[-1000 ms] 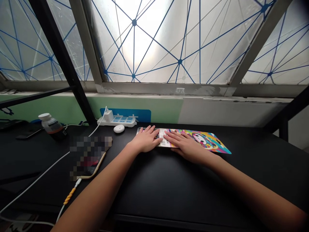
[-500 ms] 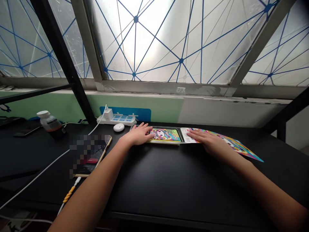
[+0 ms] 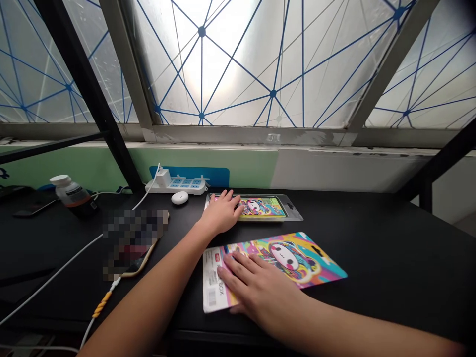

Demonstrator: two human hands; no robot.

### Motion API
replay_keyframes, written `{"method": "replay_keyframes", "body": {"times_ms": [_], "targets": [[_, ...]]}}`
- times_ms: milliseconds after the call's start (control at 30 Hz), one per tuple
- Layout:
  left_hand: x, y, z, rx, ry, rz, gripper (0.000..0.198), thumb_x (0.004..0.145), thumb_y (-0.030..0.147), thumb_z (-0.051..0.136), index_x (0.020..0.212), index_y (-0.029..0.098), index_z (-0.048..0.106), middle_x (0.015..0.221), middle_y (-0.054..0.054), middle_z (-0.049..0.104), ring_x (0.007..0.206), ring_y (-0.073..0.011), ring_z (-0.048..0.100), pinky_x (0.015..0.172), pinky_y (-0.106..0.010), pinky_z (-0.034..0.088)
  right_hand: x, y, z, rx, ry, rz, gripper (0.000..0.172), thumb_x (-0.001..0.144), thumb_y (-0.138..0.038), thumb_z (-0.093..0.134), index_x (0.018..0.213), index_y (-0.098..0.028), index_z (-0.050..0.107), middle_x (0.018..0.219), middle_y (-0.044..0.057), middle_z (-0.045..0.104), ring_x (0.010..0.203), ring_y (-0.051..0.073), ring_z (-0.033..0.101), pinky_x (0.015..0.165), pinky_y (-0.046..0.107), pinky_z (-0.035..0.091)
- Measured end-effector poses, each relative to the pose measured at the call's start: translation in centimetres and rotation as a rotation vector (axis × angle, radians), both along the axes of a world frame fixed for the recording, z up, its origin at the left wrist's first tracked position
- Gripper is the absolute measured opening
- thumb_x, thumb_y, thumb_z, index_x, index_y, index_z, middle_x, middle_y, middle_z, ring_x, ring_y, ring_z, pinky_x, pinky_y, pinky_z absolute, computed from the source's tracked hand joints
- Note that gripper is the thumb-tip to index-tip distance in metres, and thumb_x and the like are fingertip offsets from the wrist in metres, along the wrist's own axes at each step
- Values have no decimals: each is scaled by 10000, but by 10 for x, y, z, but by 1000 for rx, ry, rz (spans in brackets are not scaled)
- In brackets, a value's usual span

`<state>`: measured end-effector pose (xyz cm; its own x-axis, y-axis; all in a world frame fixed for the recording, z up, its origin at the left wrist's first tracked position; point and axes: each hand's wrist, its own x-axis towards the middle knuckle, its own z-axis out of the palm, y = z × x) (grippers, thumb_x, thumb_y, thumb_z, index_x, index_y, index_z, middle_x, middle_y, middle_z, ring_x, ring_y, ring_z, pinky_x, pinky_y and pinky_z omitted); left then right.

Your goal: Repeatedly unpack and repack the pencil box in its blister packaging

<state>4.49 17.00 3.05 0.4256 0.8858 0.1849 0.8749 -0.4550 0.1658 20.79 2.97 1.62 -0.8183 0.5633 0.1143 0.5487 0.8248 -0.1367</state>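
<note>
My left hand (image 3: 222, 213) lies with its fingers spread over the left end of a clear plastic blister pack (image 3: 293, 212). Inside the pack is a brightly coloured sheet (image 3: 260, 206) with a cartoon face, partly covered by that hand. Closer to me, my right hand (image 3: 260, 285) rests with outstretched fingers on a colourful printed card (image 3: 308, 258). The card shows a cartoon character and has a white strip with a barcode at its left end. My right thumb sits at the card's near edge; whether it reaches underneath I cannot tell.
A tablet-like device (image 3: 145, 263), partly blurred, lies left with a charging cable (image 3: 100, 305). Behind it are a round white case (image 3: 180, 198), a power strip (image 3: 186, 186) and a bottle (image 3: 72, 196). A black frame post (image 3: 92, 94) rises at left.
The printed card has come away from beside the blister pack, moving toward me and left with my right hand. My left hand stays on the pack, whose clear right end now shows.
</note>
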Motion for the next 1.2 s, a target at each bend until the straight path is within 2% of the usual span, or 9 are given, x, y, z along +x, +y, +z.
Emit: {"method": "replay_keyframes", "body": {"times_ms": [100, 167, 267, 433, 533, 667, 867, 967, 1200], "targets": [[6, -4, 1, 4, 16, -17, 565, 1032, 484, 261, 1482, 197, 446, 1595, -154, 349, 1492, -341, 265, 1146, -616, 255, -14, 24, -3, -89, 27, -55, 716, 988, -596, 395, 1551, -158, 340, 1602, 162, 320, 1492, 357, 238, 1199, 568, 239], [7, -5, 2, -9, 33, -21, 571, 1033, 488, 257, 1492, 197, 433, 1601, -150, 340, 1495, -337, 258, 1150, -612, 253, -16, 40, 1, -132, 52, -76, 698, 1007, -589, 342, 1561, -167, 313, 1627, 140, 279, 1512, 318, 189, 1225, 542, 169], [7, -3, 3, -32, 52, -22, 572, 1033, 499, 255, 1506, 218, 411, 1616, -121, 320, 1506, -316, 233, 1170, -588, 231, -16, 49, 6, -176, 86, -87, 621, 1036, -520, 302, 1561, -188, 316, 1634, 116, 276, 1514, 296, 193, 1231, 539, 140], [2, -1, 4, -66, 38, -22, 593, 1030, 524, 245, 1521, 224, 386, 1632, -99, 284, 1518, -295, 201, 1187, -574, 198, -11, 48, 7, -139, 155, -77, 522, 1042, -434, 352, 1506, -207, 425, 1572, 100, 414, 1478, 281, 294, 1220, 519, 204], [-4, 0, 7, -102, 40, -20, 596, 1021, 534, 267, 1517, 229, 394, 1630, -95, 289, 1517, -298, 206, 1184, -577, 195, -6, 53, 5, -82, 172, -6, 492, 1031, -407, 408, 1460, -179, 487, 1521, 112, 485, 1438, 263, 373, 1210, 457, 260], [-11, -1, 12, -128, 59, -3, 601, 1009, 541, 279, 1504, 228, 414, 1621, -110, 310, 1502, -319, 245, 1165, -587, 229, -1, 58, 3, -64, 153, 33, 491, 1033, -400, 410, 1448, -155, 499, 1531, 134, 468, 1431, 269, 391, 1207, 457, 271], [-6, -5, 12, -85, 100, 22, 576, 1016, 471, 274, 1489, 182, 428, 1599, -163, 340, 1488, -368, 259, 1132, -629, 255, -2, 57, 5, -78, 198, 33, 449, 1014, -388, 471, 1400, -172, 548, 1494, 129, 513, 1404, 266, 427, 1188, 448, 311], [-4, -6, 10, -71, 110, 20, 578, 1016, 466, 270, 1486, 170, 429, 1600, -169, 336, 1488, -370, 258, 1126, -625, 269, -4, 61, 6, -90, 232, 37, 423, 997, -381, 521, 1364, -180, 579, 1465, 126, 543, 1384, 257, 453, 1178, 424, 329], [-3, -5, 7, -67, 100, 21, 579, 1015, 466, 263, 1495, 182, 414, 1606, -154, 331, 1491, -354, 257, 1136, -617, 257, -10, 67, 0, -42, 260, 50, 444, 995, -391, 529, 1381, -174, 545, 1477, 132, 525, 1388, 259, 442, 1156, 420, 350]]}}
